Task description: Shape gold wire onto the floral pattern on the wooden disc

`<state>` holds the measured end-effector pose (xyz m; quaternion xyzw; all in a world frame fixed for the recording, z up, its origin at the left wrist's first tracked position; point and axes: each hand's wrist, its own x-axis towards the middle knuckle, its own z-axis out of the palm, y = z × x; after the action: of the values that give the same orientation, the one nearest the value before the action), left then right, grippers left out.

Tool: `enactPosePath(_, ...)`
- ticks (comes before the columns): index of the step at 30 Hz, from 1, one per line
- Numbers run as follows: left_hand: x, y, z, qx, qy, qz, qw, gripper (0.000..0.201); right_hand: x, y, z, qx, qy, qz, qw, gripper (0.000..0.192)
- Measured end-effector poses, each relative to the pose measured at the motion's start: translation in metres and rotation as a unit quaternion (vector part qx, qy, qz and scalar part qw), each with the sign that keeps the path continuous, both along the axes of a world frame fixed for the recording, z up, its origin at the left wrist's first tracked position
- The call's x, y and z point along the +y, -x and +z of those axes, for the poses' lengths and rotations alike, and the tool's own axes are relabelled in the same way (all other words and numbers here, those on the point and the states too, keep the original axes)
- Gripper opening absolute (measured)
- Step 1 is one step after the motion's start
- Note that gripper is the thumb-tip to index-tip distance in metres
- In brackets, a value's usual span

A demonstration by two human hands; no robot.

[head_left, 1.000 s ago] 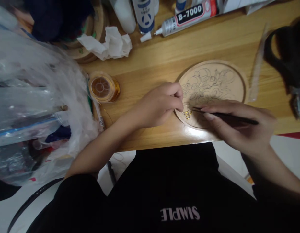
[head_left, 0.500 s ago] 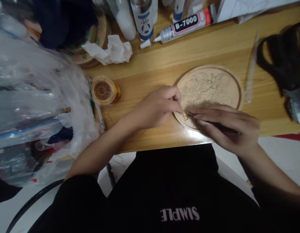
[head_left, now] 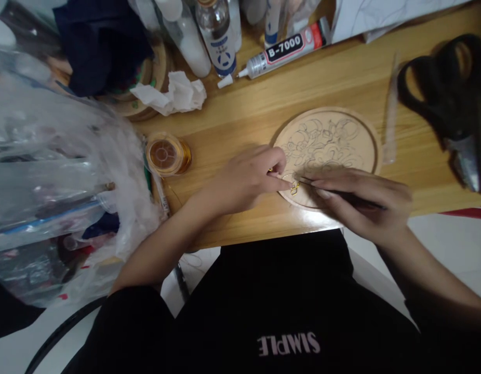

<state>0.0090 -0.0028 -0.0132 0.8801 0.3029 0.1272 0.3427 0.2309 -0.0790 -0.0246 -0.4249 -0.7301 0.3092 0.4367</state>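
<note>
A round wooden board (head_left: 326, 150) with a flower pattern drawn in dark lines lies under both hands. Near its lower left edge is a small bent piece of gold wire (head_left: 294, 189). My left hand (head_left: 256, 176) is closed, with a bit of gold showing between the curled fingers and the index fingertip beside the bent wire. In my right hand (head_left: 365, 202) are dark tweezers (head_left: 353, 199), held like a pen, with their tips close to the same wire. Whether the tips grip it is too small to tell.
A spool of gold wire (head_left: 168, 154) stands at left, near plastic bags (head_left: 77, 150). Behind are crumpled tissue (head_left: 174, 94), bottles (head_left: 219, 41) and a B-7000 glue tube (head_left: 285, 49) with its cap off. Black scissors (head_left: 451, 98) and a clear strip (head_left: 391, 114) lie right.
The view has shifted slightly. My left index finger now points out along the board beside the wire, and gold shows between the left fingers. The tweezers remain in my right hand.
</note>
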Motion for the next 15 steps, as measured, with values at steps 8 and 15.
enactPosePath(8,-0.0006,0.0017,0.0034,0.026,-0.082,-0.035,0.996,0.013,-0.0007,0.0018,0.0020,0.007,0.004,-0.006,1.000,0.053)
enactPosePath(15,0.0002,0.0054,-0.0026,0.028,-0.149,-0.094,0.984,0.033,-0.0078,0.0008,0.0002,0.005,0.006,-0.069,0.998,0.051)
